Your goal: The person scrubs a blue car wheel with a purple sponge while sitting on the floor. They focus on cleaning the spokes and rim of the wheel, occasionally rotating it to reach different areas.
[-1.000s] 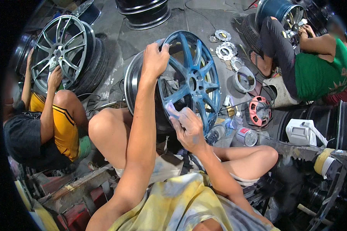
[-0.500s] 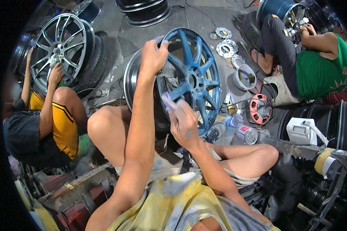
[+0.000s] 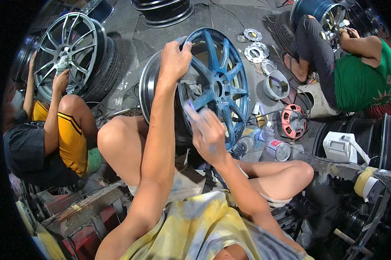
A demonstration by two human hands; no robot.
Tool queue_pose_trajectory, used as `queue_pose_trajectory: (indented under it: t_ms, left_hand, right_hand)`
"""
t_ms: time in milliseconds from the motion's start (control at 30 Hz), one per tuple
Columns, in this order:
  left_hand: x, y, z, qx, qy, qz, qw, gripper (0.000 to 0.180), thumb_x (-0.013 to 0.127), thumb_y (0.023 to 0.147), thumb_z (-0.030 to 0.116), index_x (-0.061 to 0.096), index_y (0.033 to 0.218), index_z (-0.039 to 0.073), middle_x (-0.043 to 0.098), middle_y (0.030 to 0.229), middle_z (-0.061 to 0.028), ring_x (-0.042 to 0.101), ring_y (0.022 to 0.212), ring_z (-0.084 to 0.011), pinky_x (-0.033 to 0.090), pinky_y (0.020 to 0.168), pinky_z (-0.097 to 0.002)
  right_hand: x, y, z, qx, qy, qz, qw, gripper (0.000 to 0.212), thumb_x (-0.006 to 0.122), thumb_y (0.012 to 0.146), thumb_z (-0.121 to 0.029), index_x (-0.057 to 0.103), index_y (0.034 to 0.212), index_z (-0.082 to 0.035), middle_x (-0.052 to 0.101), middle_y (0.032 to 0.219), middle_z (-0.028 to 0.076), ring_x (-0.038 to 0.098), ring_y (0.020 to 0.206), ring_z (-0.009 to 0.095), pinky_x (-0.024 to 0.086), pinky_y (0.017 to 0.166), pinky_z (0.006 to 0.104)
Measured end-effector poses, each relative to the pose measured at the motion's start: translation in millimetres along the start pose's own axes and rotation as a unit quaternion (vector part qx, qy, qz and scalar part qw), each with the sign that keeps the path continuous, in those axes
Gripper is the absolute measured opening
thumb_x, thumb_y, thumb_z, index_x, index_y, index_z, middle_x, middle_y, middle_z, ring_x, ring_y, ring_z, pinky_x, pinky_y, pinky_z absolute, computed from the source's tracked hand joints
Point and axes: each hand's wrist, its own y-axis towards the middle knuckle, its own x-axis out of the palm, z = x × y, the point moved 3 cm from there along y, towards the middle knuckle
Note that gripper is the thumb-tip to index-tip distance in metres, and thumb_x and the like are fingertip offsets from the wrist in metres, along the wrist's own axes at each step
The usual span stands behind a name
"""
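Observation:
A blue multi-spoke car wheel rim (image 3: 224,101) stands tilted in front of me, its spoked face turned to the right. My left hand (image 3: 175,60) is closed over the rim's upper left edge. My right hand (image 3: 209,135), smeared by motion, is at the lower left of the spokes. Its fingers pinch a small pale purple piece (image 3: 189,106) against or close to a spoke; blur hides what kind of piece it is. Bluish dust marks the back of that hand.
At left, a person works on a grey spoked wheel (image 3: 70,52) beside a tire (image 3: 106,71). Another person in a green top (image 3: 366,80) sits at right. Nearby are a white bucket (image 3: 276,86), a pink-red slotted disc (image 3: 293,121), a can (image 3: 278,150) and a white container (image 3: 340,147).
My right hand has shifted slightly at the spokes, still pinching the purple piece. My left hand keeps its hold. The left person's hand on the grey wheel has moved slightly down.

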Motion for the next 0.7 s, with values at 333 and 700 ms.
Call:
queue_pose_trajectory:
  t_ms: [333,700]
  left_hand:
    - [3.0,8.7,-20.6,0.029,-0.001,0.016,0.999,0.034,0.062,0.093,0.023,0.071,0.107,-0.007,0.069,0.094,-0.0336,0.069,0.096,-0.0464,0.051,0.084,-0.0485]
    - [0.7,7.6,-12.8,0.046,-0.013,0.018,0.999,0.032,0.061,0.093,0.022,0.073,0.111,-0.002,0.071,0.100,-0.0307,0.068,0.101,-0.0467,0.052,0.088,-0.0468]
  right_hand:
    - [-14.1,-33.8,5.2,0.007,-0.003,-0.031,0.999,0.049,0.070,0.079,0.012,0.070,0.126,-0.001,0.049,0.075,0.012,0.053,0.064,0.030,0.047,0.061,0.0388]
    - [-0.4,-12.5,2.0,0.001,-0.025,0.002,1.000,0.040,0.068,0.086,0.008,0.070,0.126,-0.001,0.049,0.074,0.013,0.053,0.063,0.030,0.045,0.058,0.0395]
